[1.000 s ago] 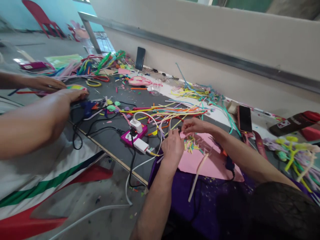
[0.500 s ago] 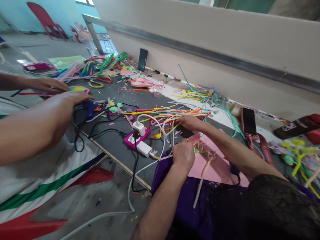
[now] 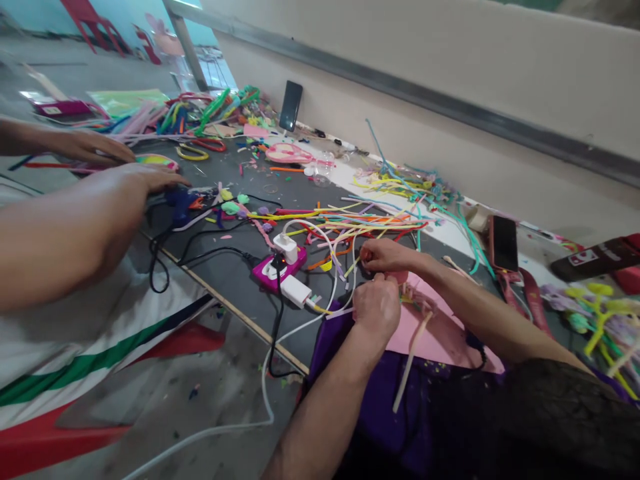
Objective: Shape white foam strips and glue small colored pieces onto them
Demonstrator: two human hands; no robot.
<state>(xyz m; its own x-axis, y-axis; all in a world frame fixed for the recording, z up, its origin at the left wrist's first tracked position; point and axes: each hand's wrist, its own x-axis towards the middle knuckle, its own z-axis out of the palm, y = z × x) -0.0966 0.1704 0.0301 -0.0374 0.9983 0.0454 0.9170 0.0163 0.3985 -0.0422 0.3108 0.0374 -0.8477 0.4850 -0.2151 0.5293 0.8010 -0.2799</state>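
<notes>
Head view: your left hand (image 3: 377, 305) is gripping a flat pink sheet (image 3: 440, 337), likely bendy, best edge-held; curled right hand (image 3: 384, 255), contents unclear.

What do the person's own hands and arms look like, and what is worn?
The left hand and right hand are gloveless, both wrists bare, with no watch visible. Dark cloth, apparently a sleeve, meets the bare right forearm; the left forearm shows no sleeve.

Table (image 3: 240, 287) — pipe cleaners (image 3: 360, 222), power strip (image 3: 270, 272)
</notes>
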